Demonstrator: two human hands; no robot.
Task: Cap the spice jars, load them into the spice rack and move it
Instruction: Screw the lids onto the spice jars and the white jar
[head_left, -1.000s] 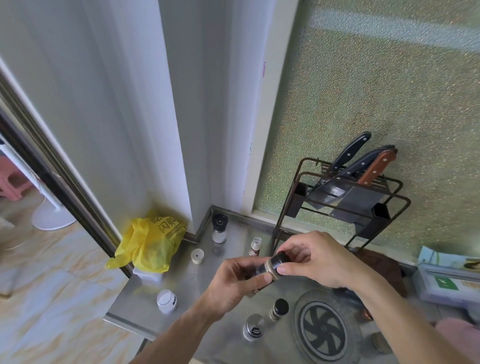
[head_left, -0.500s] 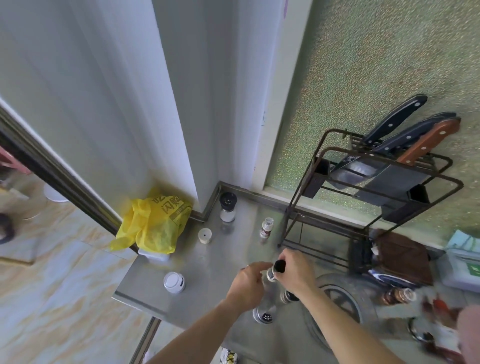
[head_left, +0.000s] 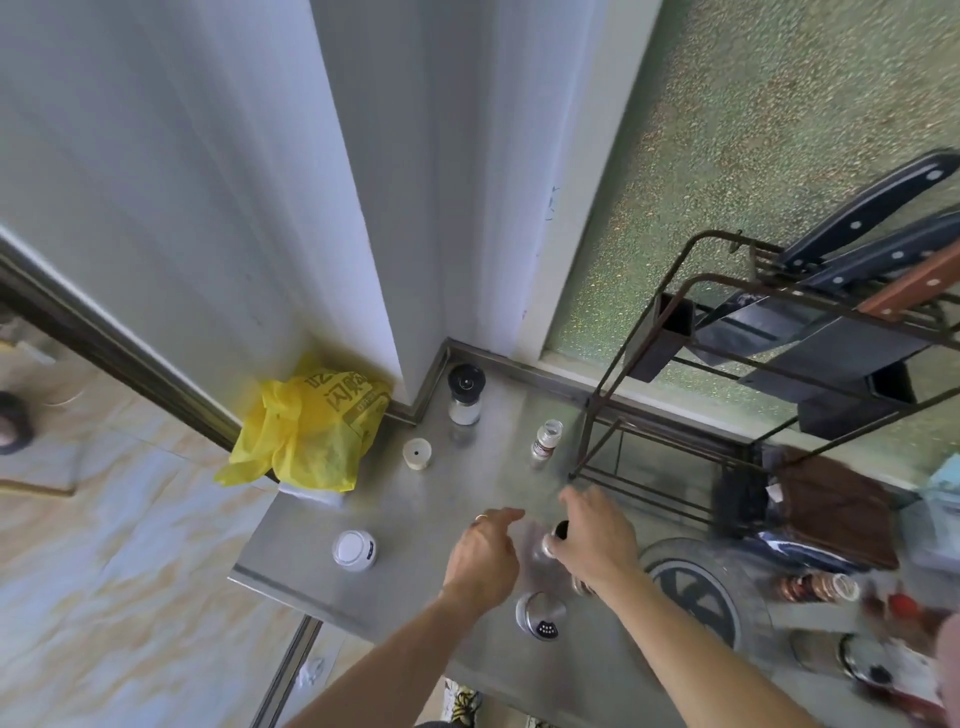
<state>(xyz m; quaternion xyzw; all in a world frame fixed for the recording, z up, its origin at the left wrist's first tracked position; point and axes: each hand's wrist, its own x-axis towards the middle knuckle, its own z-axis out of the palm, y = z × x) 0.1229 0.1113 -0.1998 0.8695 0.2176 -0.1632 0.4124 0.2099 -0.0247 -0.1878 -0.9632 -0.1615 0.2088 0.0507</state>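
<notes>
My right hand grips a small black-capped spice jar low over the steel counter. My left hand hovers just left of it with fingers loosely extended, holding nothing. On the counter stand a black-topped grinder, a small white-capped jar, a white-lidded jar and a jar with a metal shaker lid. A loose white cap lies between them. The dark wire spice rack stands at the back right, its lower shelf showing nothing on it.
A yellow plastic bag sits at the counter's back left corner. Knives stick up from the rack's top. A round burner cover and blurred jars lie to the right. The counter's left edge drops to a tiled floor.
The jar came down from chest height toward the counter. My left hand has let go of it and opened; only my right hand still holds it. The view tilted down and closer.
</notes>
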